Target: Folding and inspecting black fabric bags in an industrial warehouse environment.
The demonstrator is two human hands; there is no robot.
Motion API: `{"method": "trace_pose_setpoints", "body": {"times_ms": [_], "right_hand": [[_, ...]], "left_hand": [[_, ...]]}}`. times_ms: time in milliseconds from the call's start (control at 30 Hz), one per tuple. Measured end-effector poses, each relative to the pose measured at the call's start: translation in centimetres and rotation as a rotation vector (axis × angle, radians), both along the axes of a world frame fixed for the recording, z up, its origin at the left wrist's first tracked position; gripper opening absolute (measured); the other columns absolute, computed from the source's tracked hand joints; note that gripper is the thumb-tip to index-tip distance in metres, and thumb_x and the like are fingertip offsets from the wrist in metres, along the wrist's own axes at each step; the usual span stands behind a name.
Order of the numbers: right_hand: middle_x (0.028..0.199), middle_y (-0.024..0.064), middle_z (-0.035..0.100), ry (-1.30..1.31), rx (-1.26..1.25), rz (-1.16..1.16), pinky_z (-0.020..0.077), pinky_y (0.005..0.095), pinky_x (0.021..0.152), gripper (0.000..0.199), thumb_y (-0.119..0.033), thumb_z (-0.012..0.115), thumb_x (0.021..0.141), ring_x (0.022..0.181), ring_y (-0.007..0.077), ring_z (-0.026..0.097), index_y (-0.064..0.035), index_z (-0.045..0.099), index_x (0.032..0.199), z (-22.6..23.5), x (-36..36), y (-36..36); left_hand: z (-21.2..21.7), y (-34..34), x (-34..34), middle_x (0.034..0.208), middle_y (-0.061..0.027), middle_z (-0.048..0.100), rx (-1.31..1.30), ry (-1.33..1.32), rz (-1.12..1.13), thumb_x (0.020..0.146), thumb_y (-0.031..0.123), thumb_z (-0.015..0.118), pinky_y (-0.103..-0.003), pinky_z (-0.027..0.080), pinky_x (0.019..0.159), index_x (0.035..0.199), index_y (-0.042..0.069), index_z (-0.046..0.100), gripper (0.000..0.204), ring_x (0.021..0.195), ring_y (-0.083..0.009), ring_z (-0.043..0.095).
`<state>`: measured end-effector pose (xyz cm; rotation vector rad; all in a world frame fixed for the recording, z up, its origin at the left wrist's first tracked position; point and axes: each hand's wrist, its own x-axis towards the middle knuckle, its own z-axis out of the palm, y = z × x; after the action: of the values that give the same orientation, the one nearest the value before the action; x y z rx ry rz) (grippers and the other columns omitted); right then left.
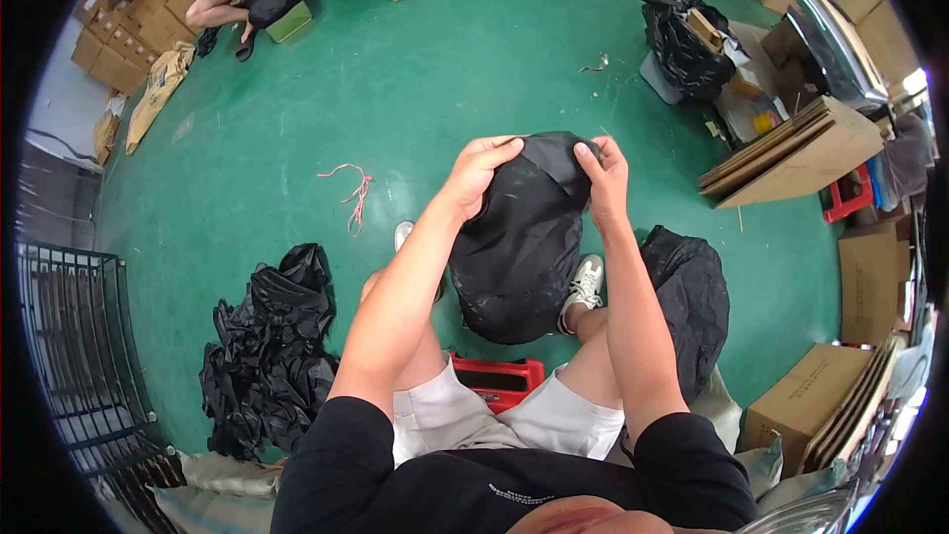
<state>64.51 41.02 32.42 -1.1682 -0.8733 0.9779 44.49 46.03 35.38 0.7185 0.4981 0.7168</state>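
1. While the person sits on a low red stool (506, 379), the green floor (445, 69) spreads all around, and it is the largest thing in the view.
2. To the person's left lies a big heap of crumpled black bags (272, 356); to the right a fuller black sack (692, 302) rests near the knee.
3. Flat cardboard sheets (791, 153) lean at the far right, and another person sits far away at the upper left among cardboard boxes (119, 40).
4. Between the knees hangs the black fabric piece (519, 247), held up in front of the body, its lower part falling down over the shoes.
5. The left hand (476, 170) is closed on the upper left edge of the fabric, fingers curled over the top.
6. The right hand (605, 178) pinches the upper right edge, thumb in front; perhaps a fold or flap sits between the two hands, but the dark cloth hides the detail.
7. To handle it well, it seems wise to keep both grips level and the top edge stretched, so the cloth hangs straight and does not twist.
8. A thin pink string (354, 193) lies on the floor ahead.
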Motion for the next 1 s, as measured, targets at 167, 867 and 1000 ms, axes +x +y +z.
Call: {"method": "trace_pose_setpoints", "body": {"times_ms": [167, 867, 1000], "right_hand": [[0.12, 0.0139, 0.05, -0.709, 0.202, -0.039, 0.0393, 0.037, 0.097, 0.07, -0.017, 0.075, 0.071, 0.115, 0.0253, 0.049, -0.0035, 0.04, 0.13, 1.5, -2.4, -1.2], [0.094, 0.0151, 0.062, -0.715, 0.245, -0.372, 0.0468, 0.0356, 0.083, 0.029, 0.011, 0.044, 0.076, 0.091, 0.0305, 0.061, -0.0001, 0.059, 0.098, 0.2, -1.5, 0.1], [0.083, 0.0096, 0.061, -0.587, 0.095, -0.251, 0.0449, 0.0293, 0.073, 0.022, 0.006, 0.046, 0.085, 0.079, 0.0183, 0.058, -0.0002, 0.059, 0.102, 0.8, -1.5, -0.2]], "left_hand": [[-1.0, 0.3, -0.3, 0.094, -0.0076, 0.069, -0.021, 0.097, 0.179, 0.096, 0.021, 0.054, -0.027, 0.052, 0.075, 0.1, 0.0, 0.066, 0.025, 0.08, -0.0133, 0.066], [-1.2, 0.2, 0.5, 0.094, -0.0042, 0.068, 0.348, 0.227, 0.121, 0.088, 0.001, 0.054, -0.024, 0.05, 0.074, 0.109, -0.004, 0.065, 0.024, 0.081, -0.0088, 0.062], [-2.3, 1.1, -0.1, 0.084, -0.0011, 0.067, 0.518, 0.426, 0.29, 0.084, 0.0, 0.054, -0.023, 0.048, 0.067, 0.097, -0.001, 0.068, 0.019, 0.075, -0.007, 0.059]]}}
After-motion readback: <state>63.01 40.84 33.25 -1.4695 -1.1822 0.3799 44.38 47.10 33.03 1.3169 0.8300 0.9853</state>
